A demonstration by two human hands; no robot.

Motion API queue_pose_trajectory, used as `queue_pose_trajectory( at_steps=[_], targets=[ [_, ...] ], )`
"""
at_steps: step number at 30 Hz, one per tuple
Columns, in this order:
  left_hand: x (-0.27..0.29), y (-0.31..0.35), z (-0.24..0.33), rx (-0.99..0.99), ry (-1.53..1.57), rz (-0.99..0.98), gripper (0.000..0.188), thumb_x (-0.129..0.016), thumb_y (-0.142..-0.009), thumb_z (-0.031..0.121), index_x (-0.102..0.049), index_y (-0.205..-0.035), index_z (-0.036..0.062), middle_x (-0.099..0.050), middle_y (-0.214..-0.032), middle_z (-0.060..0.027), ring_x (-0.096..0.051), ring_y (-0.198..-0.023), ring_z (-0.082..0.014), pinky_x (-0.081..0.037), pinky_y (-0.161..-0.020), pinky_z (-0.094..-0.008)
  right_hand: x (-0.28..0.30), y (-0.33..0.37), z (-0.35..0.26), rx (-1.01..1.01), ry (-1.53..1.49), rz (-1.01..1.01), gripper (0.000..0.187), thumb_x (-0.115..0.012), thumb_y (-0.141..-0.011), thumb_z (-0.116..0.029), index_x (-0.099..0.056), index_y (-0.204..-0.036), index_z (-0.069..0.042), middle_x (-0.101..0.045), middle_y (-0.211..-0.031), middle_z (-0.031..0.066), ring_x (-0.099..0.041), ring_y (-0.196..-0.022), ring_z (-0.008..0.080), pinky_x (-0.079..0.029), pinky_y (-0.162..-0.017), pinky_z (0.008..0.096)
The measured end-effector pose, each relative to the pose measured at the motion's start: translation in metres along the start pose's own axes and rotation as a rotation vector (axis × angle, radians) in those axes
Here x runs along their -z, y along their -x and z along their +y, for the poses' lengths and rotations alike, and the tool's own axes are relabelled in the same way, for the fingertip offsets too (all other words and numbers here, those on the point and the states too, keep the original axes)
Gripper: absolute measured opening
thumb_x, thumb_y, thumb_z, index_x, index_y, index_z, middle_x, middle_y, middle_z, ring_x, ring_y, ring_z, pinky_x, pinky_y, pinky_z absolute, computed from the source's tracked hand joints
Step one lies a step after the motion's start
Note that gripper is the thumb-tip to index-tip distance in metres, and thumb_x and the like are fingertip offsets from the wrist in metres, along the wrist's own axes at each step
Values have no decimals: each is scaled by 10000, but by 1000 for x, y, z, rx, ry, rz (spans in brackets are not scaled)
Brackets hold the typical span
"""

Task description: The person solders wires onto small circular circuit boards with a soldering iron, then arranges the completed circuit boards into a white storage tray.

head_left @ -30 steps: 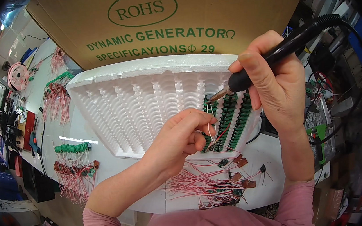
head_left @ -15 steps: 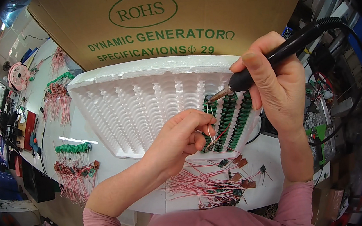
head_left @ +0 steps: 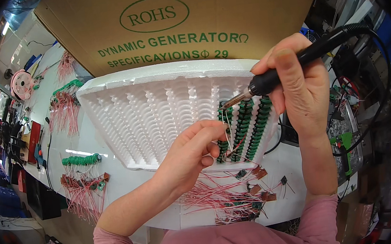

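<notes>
My right hand grips a black-handled soldering iron like a pen. Its metal tip slants down left to the upper end of a row of green ring-shaped parts set in a white foam tray. Just below the tip, my left hand is closed in a pinch on thin white wires that run up to the topmost part of that row. Whether the tip touches the wire ends is too small to tell. Three green rows fill the tray's right side; its other grooves hold nothing.
A large cardboard box stands behind the tray. Red and white wires with small boards lie in front. More green parts on wires sit at the left, near a pink fan. The iron's black cable loops down at the right.
The soldering iron and my right hand have shifted slightly, with the tip a little lower and further left. My left hand keeps its pinch almost in place. The view has moved a little.
</notes>
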State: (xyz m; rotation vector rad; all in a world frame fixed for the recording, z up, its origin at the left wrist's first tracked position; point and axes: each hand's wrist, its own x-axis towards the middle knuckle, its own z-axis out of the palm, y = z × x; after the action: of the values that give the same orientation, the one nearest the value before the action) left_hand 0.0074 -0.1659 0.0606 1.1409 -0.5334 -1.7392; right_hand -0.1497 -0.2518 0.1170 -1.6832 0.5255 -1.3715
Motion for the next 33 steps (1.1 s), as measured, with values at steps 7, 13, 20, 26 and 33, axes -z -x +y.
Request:
queue_pose_trajectory(
  at_steps=[7,13,20,26,33],
  targets=[
    [-5,17,-11,-164,-167,37,254,-578,-818,269,-575,-1007,100,-617,-876,4,-443,-647,-5,-277,-505,-166,19,35,-29,231,-216,149,330,-377,-929,-332,-443,-808,-33,-560,-776,159,-355,-385,42,-285,-353,140],
    [-15,16,-10,-203,-269,29,250,-598,-808,329,-611,-959,131,-609,-792,45,-466,-669,-3,-288,-554,-163,26,77,-54,189,-214,381,397,-337,-897,-483,-358,-783,-103,-455,-766,70,-285,-375,60,-288,-361,160],
    [-11,17,-18,-275,-219,-25,224,-599,-825,235,-599,-959,56,-599,-817,-9,-524,-780,-65,-397,-750,-227,42,116,-67,133,-240,455,419,-328,-902,-478,-364,-774,-82,-472,-730,93,-408,-575,111,-383,-469,201],
    [-3,22,-21,-307,-227,-121,185,-592,-834,204,-597,-961,69,-592,-782,5,-524,-718,-46,-400,-652,-190,50,144,-67,116,-291,579,410,-334,-903,-474,-343,-750,-93,-418,-684,63,-389,-598,110,-373,-505,201],
    [11,75,-41,-280,-477,-150,198,-574,-845,138,-594,-1000,15,-603,-852,-26,-530,-747,-50,-432,-579,-183,36,168,-49,62,-320,644,403,-349,-898,-468,-342,-743,-96,-417,-679,56,-392,-514,98,-396,-450,189]
  ],
)
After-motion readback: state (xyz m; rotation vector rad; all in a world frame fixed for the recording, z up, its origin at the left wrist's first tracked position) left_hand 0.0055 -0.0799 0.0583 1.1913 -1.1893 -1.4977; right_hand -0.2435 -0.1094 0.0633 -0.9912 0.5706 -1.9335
